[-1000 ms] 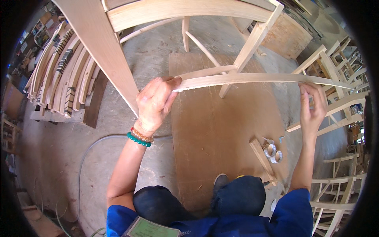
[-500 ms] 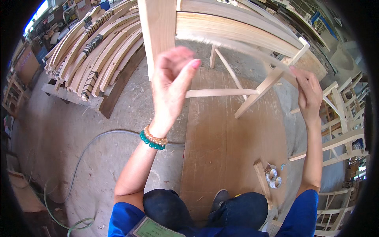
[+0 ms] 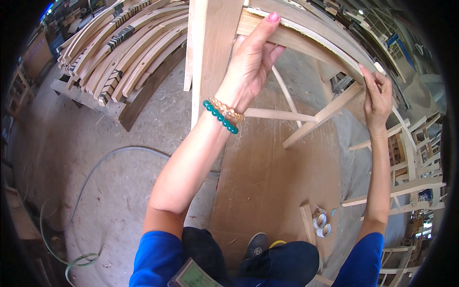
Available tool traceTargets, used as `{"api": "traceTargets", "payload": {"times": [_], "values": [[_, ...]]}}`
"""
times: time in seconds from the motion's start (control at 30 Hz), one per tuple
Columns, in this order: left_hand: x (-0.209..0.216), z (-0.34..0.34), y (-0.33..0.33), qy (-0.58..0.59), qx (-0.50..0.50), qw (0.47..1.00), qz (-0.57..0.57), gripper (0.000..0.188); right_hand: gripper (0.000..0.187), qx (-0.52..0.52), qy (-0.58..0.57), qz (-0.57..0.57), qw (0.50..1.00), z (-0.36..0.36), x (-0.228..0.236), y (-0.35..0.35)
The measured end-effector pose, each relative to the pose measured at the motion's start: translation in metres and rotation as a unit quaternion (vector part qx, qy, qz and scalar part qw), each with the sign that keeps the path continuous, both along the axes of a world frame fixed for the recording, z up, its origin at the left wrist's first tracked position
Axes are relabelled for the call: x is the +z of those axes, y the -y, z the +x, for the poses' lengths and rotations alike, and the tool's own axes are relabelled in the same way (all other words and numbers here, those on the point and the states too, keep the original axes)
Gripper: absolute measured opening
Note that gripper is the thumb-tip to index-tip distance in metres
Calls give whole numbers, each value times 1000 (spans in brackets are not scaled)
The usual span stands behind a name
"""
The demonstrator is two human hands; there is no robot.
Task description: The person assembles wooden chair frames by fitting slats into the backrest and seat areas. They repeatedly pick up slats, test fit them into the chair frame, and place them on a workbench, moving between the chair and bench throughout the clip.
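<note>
Since a second ago the unfinished chair frame has swung up close overhead, left hand now pressed around its curved rail, right hand pinching the rail's far end.

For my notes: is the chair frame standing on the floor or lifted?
Lifted: both hands, left and right, hold the chair frame; its visible legs end above the floor.

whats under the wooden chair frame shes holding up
Under the chair frame lies a brown board on the concrete floor, with tape rolls nearby. Her legs cover the board's near end.
</note>
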State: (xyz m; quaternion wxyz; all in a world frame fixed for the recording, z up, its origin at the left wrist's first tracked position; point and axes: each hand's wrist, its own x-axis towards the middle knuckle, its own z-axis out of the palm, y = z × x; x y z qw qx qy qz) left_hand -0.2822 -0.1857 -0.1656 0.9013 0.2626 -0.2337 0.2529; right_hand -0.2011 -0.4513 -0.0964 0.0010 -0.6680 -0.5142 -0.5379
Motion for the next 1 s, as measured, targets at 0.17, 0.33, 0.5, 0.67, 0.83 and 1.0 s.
{"api": "traceTargets", "payload": {"times": [0.17, 0.33, 0.5, 0.67, 0.83, 1.0], "values": [[-3, 8, -4, 7, -15, 999, -35, 50, 51, -17, 44, 3, 999, 11, -3, -14], [-5, 9, -2, -7, -2, 1000, -21, 45, 30, 60, -2, 71, 996, 18, -9, -23], [-7, 12, -5, 19, 2, 999, -31, 40, 17, 96, -71, 136, 983, 22, -19, -36], [-6, 16, -4, 28, -7, 998, -47, 37, 15, 97, -71, 127, 985, 24, -15, -36], [-7, 17, -3, -33, -10, 998, -60, 39, 14, 57, -40, 119, 990, 22, -12, -34], [-6, 19, -2, -42, 13, 997, -60, 41, 13, 75, -85, 152, 982, 24, -16, -35]]}}
